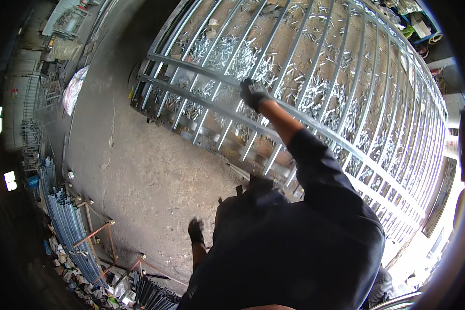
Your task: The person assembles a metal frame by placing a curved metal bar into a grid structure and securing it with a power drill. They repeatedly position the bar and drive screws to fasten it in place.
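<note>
A large panel of pale metal bars and rails [315,57] lies across the upper right, raised a little over the floor. My right arm reaches forward to its long upper rail [201,70]. There my right hand [256,95], in a dark glove, is closed around that rail; its fingertips are partly hidden and slightly blurred. A second long rail [227,113] runs parallel, nearer me. Down by my left side hangs my left hand [196,231], also gloved in black, above the bare floor. It holds nothing, and its fingers look slightly apart.
Many short shiny metal offcuts [237,57] litter the floor under the panel. Bundled metal tubes [72,227] lie at lower left beside a rusty frame [101,237]. Dark bars [152,292] are stacked near the bottom. A blue-edged bin [421,23] stands at far right.
</note>
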Demonstrator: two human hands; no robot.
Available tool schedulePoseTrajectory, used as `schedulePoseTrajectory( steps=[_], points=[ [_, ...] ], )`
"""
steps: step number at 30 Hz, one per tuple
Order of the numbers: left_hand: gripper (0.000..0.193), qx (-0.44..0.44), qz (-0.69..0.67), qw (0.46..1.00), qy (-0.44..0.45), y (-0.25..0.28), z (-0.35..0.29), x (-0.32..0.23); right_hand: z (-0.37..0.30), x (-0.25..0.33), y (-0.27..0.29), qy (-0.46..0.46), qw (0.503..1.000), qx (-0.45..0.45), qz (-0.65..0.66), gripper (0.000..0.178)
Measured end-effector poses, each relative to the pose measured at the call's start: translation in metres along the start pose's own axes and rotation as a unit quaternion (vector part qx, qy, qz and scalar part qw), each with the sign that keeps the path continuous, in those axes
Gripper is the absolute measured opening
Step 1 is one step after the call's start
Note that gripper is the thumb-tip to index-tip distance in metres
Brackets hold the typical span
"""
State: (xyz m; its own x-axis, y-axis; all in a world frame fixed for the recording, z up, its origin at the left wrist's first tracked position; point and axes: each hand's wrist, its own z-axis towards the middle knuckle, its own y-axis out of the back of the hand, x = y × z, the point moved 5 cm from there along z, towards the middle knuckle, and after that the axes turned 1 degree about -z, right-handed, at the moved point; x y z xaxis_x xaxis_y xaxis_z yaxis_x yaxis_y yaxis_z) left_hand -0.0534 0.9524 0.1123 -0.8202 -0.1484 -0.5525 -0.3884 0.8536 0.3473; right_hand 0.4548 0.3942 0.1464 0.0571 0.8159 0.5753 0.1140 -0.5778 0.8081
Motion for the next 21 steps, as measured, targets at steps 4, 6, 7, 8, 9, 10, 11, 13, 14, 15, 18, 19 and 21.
schedulePoseTrajectory(
  steps=[4,6,7,8,9,10,11,13,14,15,18,19,21],
  points=[
    [0.035,-0.102,-0.06,0.978,0.171,0.043,-0.074,0.053,0.123,-0.035,-0.01,0.007,0.967,0.032,-0.253,0.047],
    [0.036,-0.085,-0.008,0.976,0.199,0.033,-0.091,0.06,0.152,-0.048,-0.017,-0.042,0.945,0.097,-0.309,0.096],
    [0.036,-0.079,0.005,0.975,0.206,0.028,-0.095,0.058,0.161,-0.048,-0.02,-0.029,0.945,0.105,-0.309,0.095],
    [0.036,-0.072,0.017,0.975,0.209,0.022,-0.096,0.055,0.166,-0.05,-0.022,-0.031,0.933,0.115,-0.339,0.094],
    [0.036,-0.061,0.03,0.975,0.21,0.016,-0.095,0.049,0.169,-0.051,-0.024,-0.024,0.942,0.125,-0.31,0.09],
    [0.037,-0.052,0.037,0.976,0.207,0.01,-0.092,0.042,0.171,-0.054,-0.026,-0.031,0.94,0.134,-0.313,0.087],
    [0.037,-0.045,0.041,0.977,0.204,0.005,-0.089,0.035,0.172,-0.056,-0.027,-0.021,0.942,0.123,-0.313,0.083],
    [0.037,-0.029,0.054,0.979,0.195,-0.002,-0.082,0.022,0.172,-0.06,-0.034,-0.008,0.961,0.117,-0.25,0.069],
    [0.038,-0.022,0.059,0.98,0.191,-0.005,-0.078,0.016,0.173,-0.064,-0.037,-0.005,0.969,0.107,-0.222,0.063],
    [0.038,-0.013,0.061,0.98,0.188,-0.007,-0.075,0.01,0.172,-0.066,-0.04,0.005,0.968,0.081,-0.239,0.051],
    [0.039,-0.001,0.071,0.982,0.173,-0.01,-0.066,-0.003,0.174,-0.069,-0.049,0.047,0.957,0.038,-0.284,0.05],
    [0.039,0.002,0.073,0.983,0.168,-0.009,-0.065,-0.006,0.179,-0.074,-0.051,0.017,0.966,0.053,-0.251,0.05],
    [0.039,0.004,0.078,0.984,0.161,-0.007,-0.065,-0.011,0.183,-0.081,-0.053,0.008,0.968,0.109,-0.226,0.046]
  ],
)
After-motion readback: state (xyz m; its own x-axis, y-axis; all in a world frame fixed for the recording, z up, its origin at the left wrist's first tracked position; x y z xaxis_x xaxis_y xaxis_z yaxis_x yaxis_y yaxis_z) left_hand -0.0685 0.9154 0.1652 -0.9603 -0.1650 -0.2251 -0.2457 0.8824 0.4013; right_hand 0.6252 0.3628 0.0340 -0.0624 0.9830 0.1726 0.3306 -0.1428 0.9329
